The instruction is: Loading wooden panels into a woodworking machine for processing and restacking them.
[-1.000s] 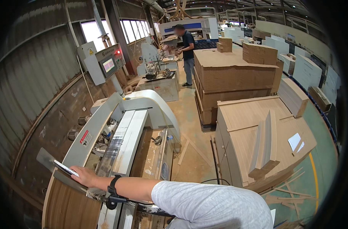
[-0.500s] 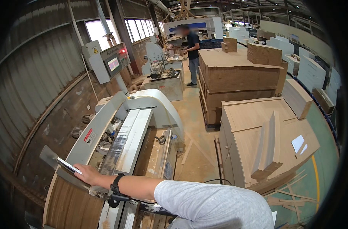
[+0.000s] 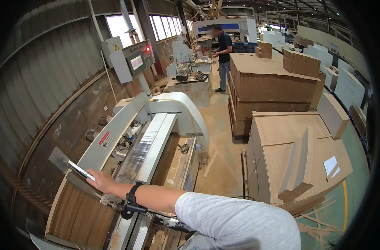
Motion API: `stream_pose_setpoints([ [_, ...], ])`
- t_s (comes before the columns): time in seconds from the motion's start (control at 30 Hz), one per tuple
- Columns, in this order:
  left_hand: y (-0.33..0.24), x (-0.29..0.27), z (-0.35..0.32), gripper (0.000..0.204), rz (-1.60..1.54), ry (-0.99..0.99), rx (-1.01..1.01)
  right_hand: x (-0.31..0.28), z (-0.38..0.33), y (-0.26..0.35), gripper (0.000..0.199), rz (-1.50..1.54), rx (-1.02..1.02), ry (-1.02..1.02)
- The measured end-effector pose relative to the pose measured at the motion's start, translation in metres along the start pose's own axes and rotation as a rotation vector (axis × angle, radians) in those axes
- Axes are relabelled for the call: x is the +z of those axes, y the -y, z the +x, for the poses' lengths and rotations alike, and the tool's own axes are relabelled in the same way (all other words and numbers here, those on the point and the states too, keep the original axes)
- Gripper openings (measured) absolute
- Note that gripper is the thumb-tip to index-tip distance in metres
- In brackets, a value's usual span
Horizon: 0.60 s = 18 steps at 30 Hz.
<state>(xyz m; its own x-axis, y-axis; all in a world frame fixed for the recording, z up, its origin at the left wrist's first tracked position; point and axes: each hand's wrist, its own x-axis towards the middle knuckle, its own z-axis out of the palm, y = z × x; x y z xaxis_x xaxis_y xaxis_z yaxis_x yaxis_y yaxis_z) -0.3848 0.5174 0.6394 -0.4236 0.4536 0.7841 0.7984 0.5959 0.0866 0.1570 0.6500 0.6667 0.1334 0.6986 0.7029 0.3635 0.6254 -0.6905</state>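
My right hand reaches far out to the left, the arm crossing over the machine. Its fingers close on the near end of a thin, flat white piece, seen nearly edge-on; its exact kind is unclear. Just below this piece is a dark grey bar, lying along the top of a stack of brown wooden strips. A black strap with a small device is round my right wrist. My left hand is out of view.
The woodworking machine stands ahead, with a control panel on a post. Stacked boards are on the right, with curved wooden pieces on top. Offcuts litter the floor. Another person stands further back.
The view has turned slightly left, so the scene sits further right. My right hand stays on the white piece at the wooden stack.
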Motion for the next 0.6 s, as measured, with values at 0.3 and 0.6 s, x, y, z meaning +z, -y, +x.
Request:
stream_pose_setpoints([
  [0.3,0.005,0.009,0.000,0.040,-0.080,-0.178,0.096,-0.007,0.001,0.009,0.034,0.005,0.047,0.043],
  [0.6,-0.018,-0.013,-0.007,0.036,-0.036,-0.240,0.221,-0.009,0.001,0.004,0.033,-0.014,0.041,0.035],
])
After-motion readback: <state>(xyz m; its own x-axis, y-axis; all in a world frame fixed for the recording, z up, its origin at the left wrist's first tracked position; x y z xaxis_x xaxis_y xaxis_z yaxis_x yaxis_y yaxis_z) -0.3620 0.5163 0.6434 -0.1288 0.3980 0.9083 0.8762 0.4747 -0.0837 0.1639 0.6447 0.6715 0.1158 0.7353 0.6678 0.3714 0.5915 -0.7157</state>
